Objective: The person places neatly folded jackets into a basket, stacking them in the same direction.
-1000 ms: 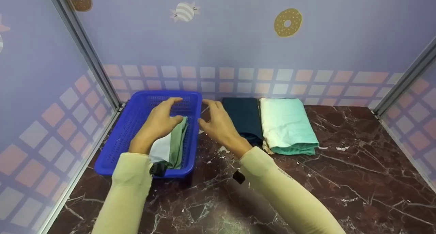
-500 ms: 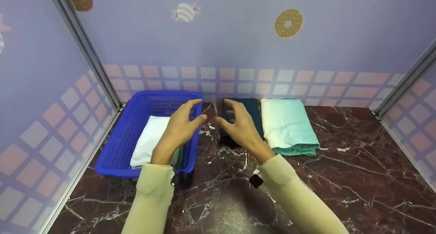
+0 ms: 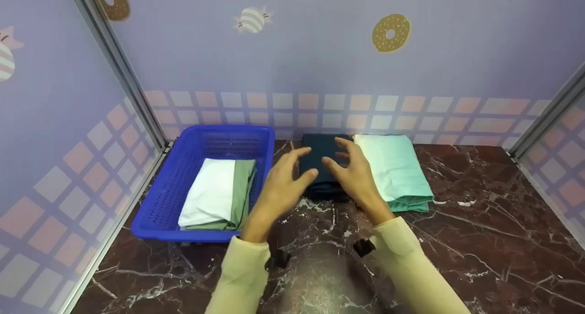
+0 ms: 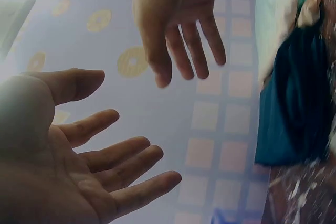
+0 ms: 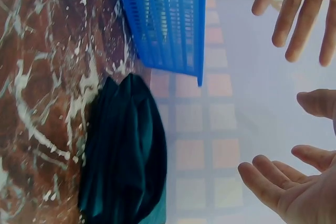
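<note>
In the head view a folded dark teal cloth lies by the back wall, with both hands above it. My left hand is over its left side, fingers spread and relaxed, holding nothing. Over its right side is my right hand, likewise holding nothing, palm turned toward the left. Both wrist views show a gap between the hands and the dark teal cloth, whose folds face the cameras. To its right sits a folded mint-green cloth, partly behind the right hand.
A blue perforated basket stands at the left, holding a folded white cloth with a green one beside and under it. Patterned walls enclose the dark red marbled tabletop at the back and sides.
Both hands have moved right, from over and beside the basket to above the dark teal cloth. The white and green cloths in the basket are now uncovered. The cloths themselves stay put.
</note>
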Motion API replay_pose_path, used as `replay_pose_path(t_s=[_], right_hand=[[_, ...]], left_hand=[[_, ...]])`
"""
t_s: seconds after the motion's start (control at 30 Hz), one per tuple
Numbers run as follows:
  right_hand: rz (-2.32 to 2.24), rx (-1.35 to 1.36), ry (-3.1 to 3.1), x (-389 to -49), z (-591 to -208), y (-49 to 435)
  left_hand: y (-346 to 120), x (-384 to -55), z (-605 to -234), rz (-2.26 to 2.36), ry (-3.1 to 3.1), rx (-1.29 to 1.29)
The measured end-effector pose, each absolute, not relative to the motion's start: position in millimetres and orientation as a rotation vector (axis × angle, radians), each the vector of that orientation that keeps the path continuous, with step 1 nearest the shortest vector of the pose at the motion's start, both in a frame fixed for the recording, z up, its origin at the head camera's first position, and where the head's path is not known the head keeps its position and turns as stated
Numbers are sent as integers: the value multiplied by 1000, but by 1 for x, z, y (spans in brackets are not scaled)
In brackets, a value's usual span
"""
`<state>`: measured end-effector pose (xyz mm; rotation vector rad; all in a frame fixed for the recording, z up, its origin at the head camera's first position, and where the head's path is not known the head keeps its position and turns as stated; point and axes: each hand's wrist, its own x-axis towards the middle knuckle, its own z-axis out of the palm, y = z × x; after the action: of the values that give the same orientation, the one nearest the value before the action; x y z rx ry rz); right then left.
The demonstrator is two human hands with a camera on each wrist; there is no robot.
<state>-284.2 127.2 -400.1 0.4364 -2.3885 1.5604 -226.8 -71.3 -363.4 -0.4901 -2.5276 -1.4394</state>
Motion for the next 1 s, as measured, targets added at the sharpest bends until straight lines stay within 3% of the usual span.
replay_pose_path(t_s=[0.53,1.0], right_hand=[[1610,172,-2424,-289,-443,161],[1617,126,-2455,-294,-464,165]], left_hand=[[-50,-240,-413,-1648,-2449,-390],[-42,-267,-446,-1688,-2452,-216]])
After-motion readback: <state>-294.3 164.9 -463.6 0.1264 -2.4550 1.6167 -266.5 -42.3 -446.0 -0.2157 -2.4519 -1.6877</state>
